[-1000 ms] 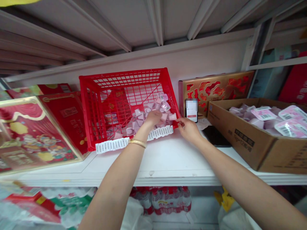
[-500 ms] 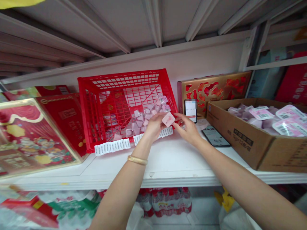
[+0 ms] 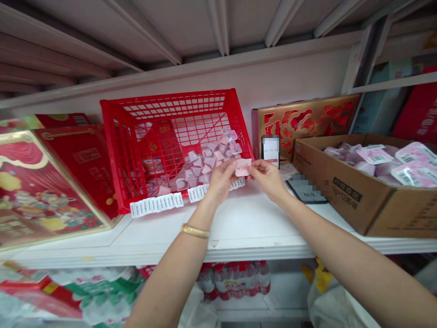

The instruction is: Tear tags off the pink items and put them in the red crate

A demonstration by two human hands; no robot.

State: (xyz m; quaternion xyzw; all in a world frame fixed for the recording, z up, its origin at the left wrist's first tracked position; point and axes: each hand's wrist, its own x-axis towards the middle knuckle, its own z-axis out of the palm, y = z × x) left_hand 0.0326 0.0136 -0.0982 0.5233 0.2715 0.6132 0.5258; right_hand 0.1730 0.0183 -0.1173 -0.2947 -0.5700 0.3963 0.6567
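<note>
My left hand (image 3: 221,180) holds a small pink cup (image 3: 242,167) by its left side, its printed lid facing me. The fingers of my right hand (image 3: 267,178) pinch the right edge of the same cup. Both hands are just past the lower right corner of a tilted red basket (image 3: 109,150). Inside the basket lies a heap of pale purple cups (image 3: 196,169), some with barcodes. White barcode strips (image 3: 157,206) hang along the basket's front edge.
An open cardboard box (image 3: 346,193) of similar cups stands at the right. Two phones, one upright (image 3: 271,152) and one flat (image 3: 307,189), are beside it. A gold box (image 3: 307,119) leans behind. Red gift boxes (image 3: 85,157) stand left. Bottles (image 3: 239,280) are below the shelf (image 3: 164,248).
My right hand has closed from beside the cup onto its right edge. The cup has turned so its lid sits more level. The view has shifted slightly.
</note>
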